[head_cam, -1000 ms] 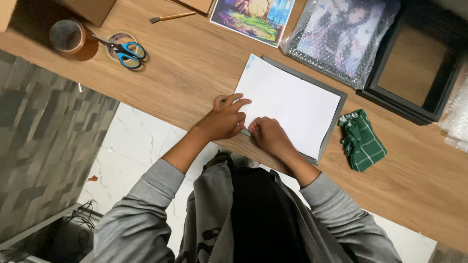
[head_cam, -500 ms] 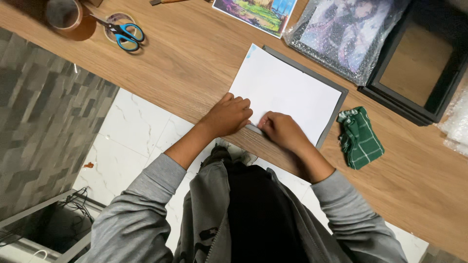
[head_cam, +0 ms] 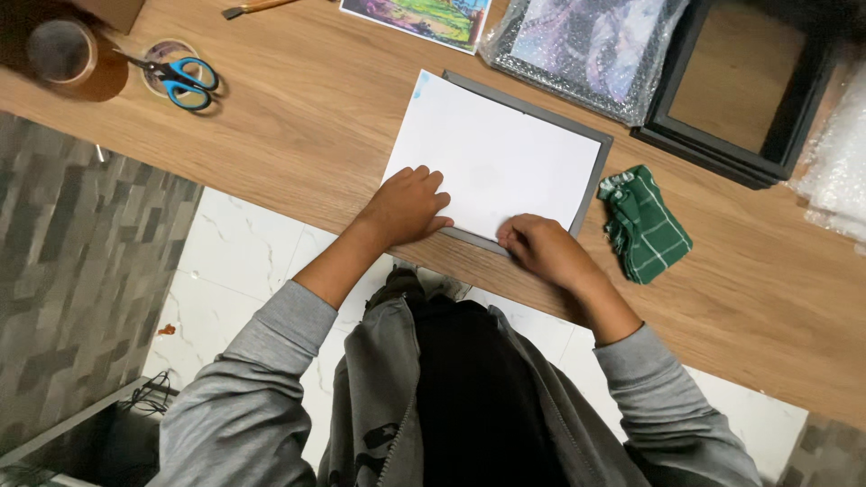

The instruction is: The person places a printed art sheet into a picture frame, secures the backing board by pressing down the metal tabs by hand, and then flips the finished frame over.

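Observation:
A white sheet (head_cam: 498, 155) lies on a grey backing board (head_cam: 595, 185) on the wooden table (head_cam: 316, 135). My left hand (head_cam: 408, 206) rests flat on the sheet's near left corner, fingers spread slightly. My right hand (head_cam: 539, 247) curls at the near edge of the sheet and board, fingertips pinching that edge. Whether it grips the sheet or the board I cannot tell.
A folded green checked cloth (head_cam: 645, 223) lies right of the board. A black picture frame (head_cam: 740, 86) and a bubble-wrapped picture (head_cam: 586, 50) sit at the back right. A colourful print (head_cam: 419, 16), blue-handled scissors (head_cam: 180, 79) on a tape roll and a brown tape roll (head_cam: 61, 52) are at the left.
The view has shifted a little. My right hand has moved along the near edge of the sheet; my left hand stays on the near left corner.

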